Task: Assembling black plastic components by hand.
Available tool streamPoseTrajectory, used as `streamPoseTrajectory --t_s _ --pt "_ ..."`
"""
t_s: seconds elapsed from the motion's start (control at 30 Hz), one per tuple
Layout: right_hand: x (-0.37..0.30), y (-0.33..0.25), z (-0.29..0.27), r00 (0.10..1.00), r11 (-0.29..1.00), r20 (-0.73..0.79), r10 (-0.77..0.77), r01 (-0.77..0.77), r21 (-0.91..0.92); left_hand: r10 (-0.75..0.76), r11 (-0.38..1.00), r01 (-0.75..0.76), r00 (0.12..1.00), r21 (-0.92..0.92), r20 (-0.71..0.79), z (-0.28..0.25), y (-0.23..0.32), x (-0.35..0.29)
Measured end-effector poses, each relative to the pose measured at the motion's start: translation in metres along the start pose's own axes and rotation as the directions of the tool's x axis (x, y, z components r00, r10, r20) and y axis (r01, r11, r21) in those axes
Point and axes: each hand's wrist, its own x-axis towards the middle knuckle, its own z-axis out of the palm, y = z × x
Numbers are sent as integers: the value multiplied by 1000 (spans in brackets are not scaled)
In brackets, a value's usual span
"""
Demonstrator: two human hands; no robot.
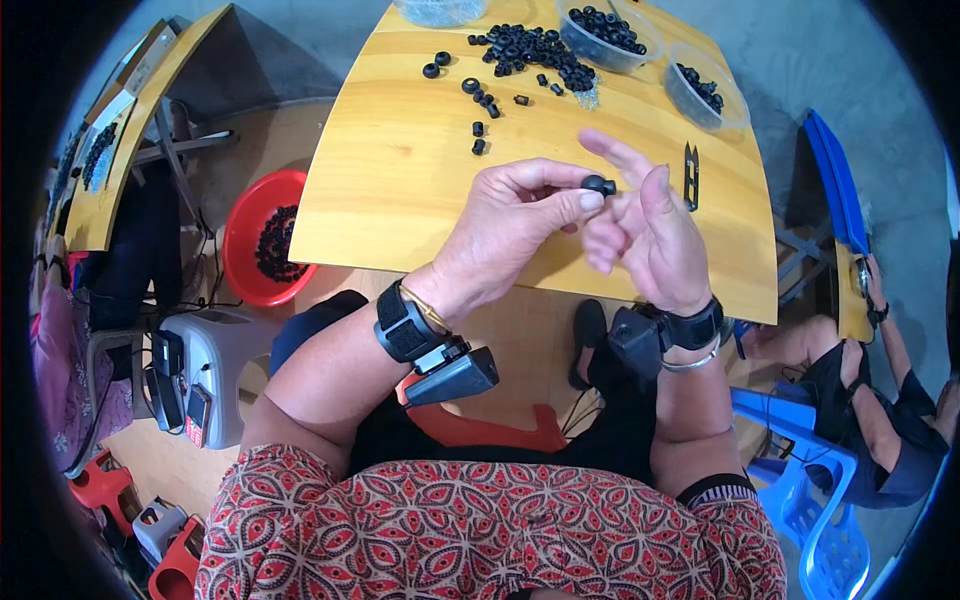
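Observation:
My left hand (510, 225) pinches a small black rubber ring (598, 185) between thumb and forefinger above the wooden table (400, 190). My right hand (650, 225) is right beside it, fingers spread, its thumb and fingertips touching the ring's far side. A heap of the same black rings (530, 50) lies on the far part of the table, with a few loose ones (480, 100) scattered nearer to me. Small black thread snips (691, 176) rest just right of my right hand.
Two clear plastic tubs (610, 30) (705, 95) hold more black rings at the table's far right. A red basin (268, 240) with rings sits on the floor at left. Another person (880, 400) sits at right by a blue chair (810, 470). A second table (130, 130) stands far left.

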Motion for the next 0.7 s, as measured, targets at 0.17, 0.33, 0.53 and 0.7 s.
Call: streamPoseTrajectory --t_s 0.17,0.33,0.53,0.7 --pt "0 -3 -9 953 894 -190 -235 135 -427 -115 974 117 993 -192 21 -3 1 0" --pt "0 -1 -6 966 843 -161 -204 90 -531 -105 977 107 994 -186 20 -3 0 0" --pt "0 2 -5 966 797 -119 -229 116 -593 -105 983 108 994 -149 27 -4 -2 -1" --pt "0 2 -6 963 772 -48 -263 181 -609 -179 965 190 981 -179 75 -6 -2 -1"
